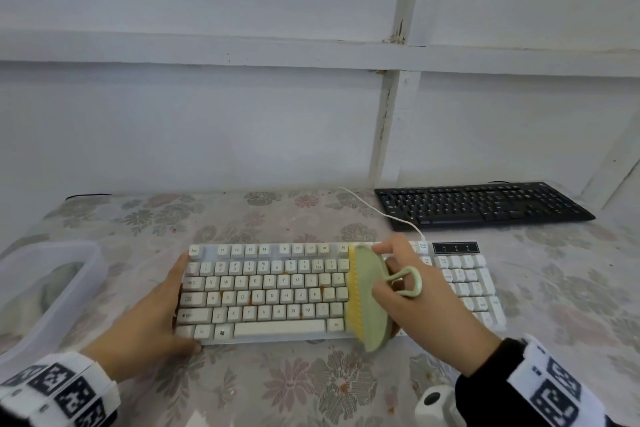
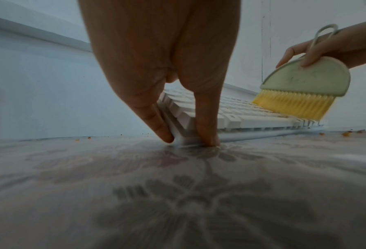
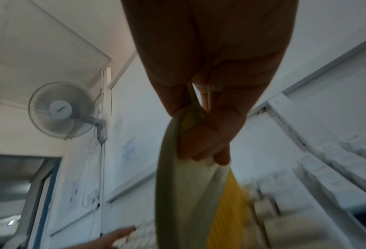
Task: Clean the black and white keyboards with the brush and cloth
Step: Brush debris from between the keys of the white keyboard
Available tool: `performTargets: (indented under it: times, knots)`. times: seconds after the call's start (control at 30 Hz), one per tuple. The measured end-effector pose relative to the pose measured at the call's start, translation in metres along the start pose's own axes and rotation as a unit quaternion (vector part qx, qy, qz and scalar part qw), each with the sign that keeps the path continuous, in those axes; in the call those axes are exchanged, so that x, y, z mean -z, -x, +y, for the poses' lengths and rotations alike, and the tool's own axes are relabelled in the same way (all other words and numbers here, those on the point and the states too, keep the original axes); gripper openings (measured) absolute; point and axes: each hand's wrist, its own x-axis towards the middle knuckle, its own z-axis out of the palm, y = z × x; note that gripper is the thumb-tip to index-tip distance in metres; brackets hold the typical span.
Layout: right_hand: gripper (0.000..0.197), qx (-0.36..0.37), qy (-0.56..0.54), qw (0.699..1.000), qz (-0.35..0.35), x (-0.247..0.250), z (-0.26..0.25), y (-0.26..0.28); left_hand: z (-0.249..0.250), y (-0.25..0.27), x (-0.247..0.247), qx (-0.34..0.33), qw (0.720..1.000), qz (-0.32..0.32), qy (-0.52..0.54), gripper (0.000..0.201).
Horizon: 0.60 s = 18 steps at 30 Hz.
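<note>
The white keyboard (image 1: 270, 291) lies across the middle of the flowered table, with orange crumbs (image 1: 322, 289) on its keys. My left hand (image 1: 173, 305) braces its left end: straight fingers (image 2: 156, 121) press the side, and the thumb rests at the front corner. In my right hand (image 1: 398, 288) is a pale green brush (image 1: 370, 298), whose yellow bristles (image 2: 292, 106) rest on the keys right of the letter block. The black keyboard (image 1: 481, 204) lies at the back right, untouched. I cannot make out a cloth for certain.
A clear plastic container (image 1: 86, 274) stands at the left table edge with a blurred grey shape inside. The white keyboard's cable (image 1: 381, 211) runs back past the black keyboard. Crumbs (image 2: 345, 134) lie on the tablecloth. A white wall closes the back.
</note>
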Motion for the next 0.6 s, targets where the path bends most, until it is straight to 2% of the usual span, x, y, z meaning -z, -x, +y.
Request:
performTargets:
  times: [0.1, 0.23, 0.3, 0.6]
  knots:
    - [0.023, -0.015, -0.020, 1.000, -0.005, 0.012, -0.008, -0.001, 0.003, 0.001, 0.000, -0.007, 1.000, 0.008, -0.001, 0.123]
    - [0.025, -0.001, -0.029, 0.995, 0.097, 0.028, -0.020, -0.010, 0.004, 0.002, 0.001, -0.011, 1.000, 0.013, 0.006, 0.123]
    - [0.025, 0.004, -0.033, 0.993, 0.118, 0.026, -0.022, -0.015, 0.005, 0.003, 0.001, -0.013, 1.000, 0.012, 0.006, 0.122]
    - [0.021, -0.032, -0.042, 0.998, 0.041, -0.008, -0.004, -0.003, 0.001, 0.001, 0.001, -0.011, 1.000, 0.004, 0.008, 0.123]
